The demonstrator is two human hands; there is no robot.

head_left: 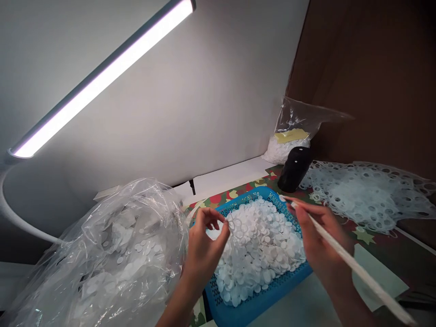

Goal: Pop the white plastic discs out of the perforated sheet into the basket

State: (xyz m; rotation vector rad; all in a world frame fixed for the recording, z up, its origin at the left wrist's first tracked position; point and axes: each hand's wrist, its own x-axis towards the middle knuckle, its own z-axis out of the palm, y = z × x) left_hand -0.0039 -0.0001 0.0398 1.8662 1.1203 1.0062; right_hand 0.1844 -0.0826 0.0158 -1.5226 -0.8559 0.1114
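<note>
The right hand (320,236) is gripping a long pale stick (357,268), and its grip is pressing together around it. A small white disc (282,198) is sitting right by the stick's tip and the fingertips; the view is not showing which of them is holding it. The left hand (206,245) is pinching, with thumb and finger together, what is looking like a thin scrap (235,225) full of holes. This scrap is hanging over the near-left part of the pile.

Under and between the hands, a blue basket (255,311) is holding a big heap of white discs (264,245). To the left, a big clear bag (136,272) is lying crumpled, with more discs and pale bits showing inside.

Farther off, a pile of holey sheets (368,195) is spreading over the surface (391,252). Just beside it, a black bottle (295,170) is standing. Behind that, a smaller bag (293,113) is holding white pieces and a yellow paper (291,135). A bright lamp (102,81) is shining in front of the wall (204,113).

Lots of discs are lying loose already, so much seems done. The scrap and the one disc are waiting to be put down; how much more is left is not showing.
</note>
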